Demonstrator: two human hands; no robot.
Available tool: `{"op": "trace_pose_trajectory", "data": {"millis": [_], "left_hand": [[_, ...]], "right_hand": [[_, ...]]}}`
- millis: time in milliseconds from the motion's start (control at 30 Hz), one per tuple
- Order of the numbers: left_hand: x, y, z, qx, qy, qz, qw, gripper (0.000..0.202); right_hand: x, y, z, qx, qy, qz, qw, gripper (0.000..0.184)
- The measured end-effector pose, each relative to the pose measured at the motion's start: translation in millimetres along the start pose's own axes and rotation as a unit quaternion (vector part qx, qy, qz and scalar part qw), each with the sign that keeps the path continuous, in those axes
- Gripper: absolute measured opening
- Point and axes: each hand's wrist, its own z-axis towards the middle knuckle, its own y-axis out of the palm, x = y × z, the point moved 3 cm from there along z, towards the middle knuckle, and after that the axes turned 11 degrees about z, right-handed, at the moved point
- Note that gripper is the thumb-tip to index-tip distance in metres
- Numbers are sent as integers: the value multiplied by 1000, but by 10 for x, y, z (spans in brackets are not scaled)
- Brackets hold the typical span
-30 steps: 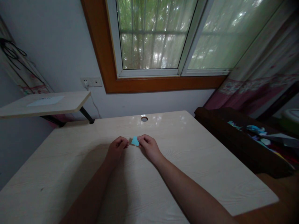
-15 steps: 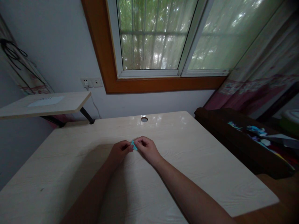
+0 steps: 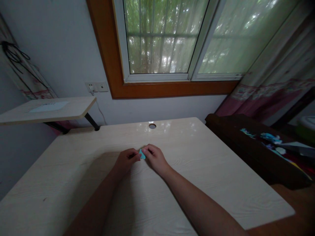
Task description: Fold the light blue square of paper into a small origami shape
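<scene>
A small turquoise piece [image 3: 142, 154], flat-looking and perhaps folded paper, is pinched between my two hands over the light wood desk [image 3: 157, 193]. My left hand [image 3: 126, 159] grips its left side between thumb and forefinger. On the other side, my right hand [image 3: 154, 155] holds its upper right edge with thumb and fingertips. Both hands are close to the desk top, nearly meeting at the piece. My fingers cover part of it, so its full shape is hidden.
A raised shelf [image 3: 59, 111] with a white sheet [image 3: 49, 107] stands at the desk's back left. Near the rear edge is a round cable hole [image 3: 152, 126]. To the right, a dark wooden bench or bed [image 3: 231, 141] bears colourful items [image 3: 270, 137].
The turquoise piece has shifted very slightly right and shows a somewhat broader face between my fingers. Both hands keep their pinch almost in place.
</scene>
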Motion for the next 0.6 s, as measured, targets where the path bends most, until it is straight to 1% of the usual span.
{"op": "trace_pose_trajectory", "data": {"millis": [133, 200, 300, 367, 467, 600], "left_hand": [[18, -15, -2, 5, -3, -3, 1000, 24], [19, -28, -7, 11, -5, -3, 1000, 24], [3, -53, -5, 33, -12, -6, 999, 25], [-15, -68, 2, 48, -20, -3, 999, 26], [-38, -84, 14, 61, -27, 0, 998, 27], [-56, -90, 16, 64, -30, -4, 997, 26]], "right_hand": [[-19, 6, 0, 3, 4, 6, 1000, 21], [-12, -5, 13, 17, 17, 21, 999, 22], [19, -36, 41, 49, 54, 76, 994, 22], [33, -49, 56, 59, 70, 115, 989, 24], [38, -46, 60, 52, 73, 131, 987, 28], [75, -26, 42, 34, 80, 98, 991, 26]]}}
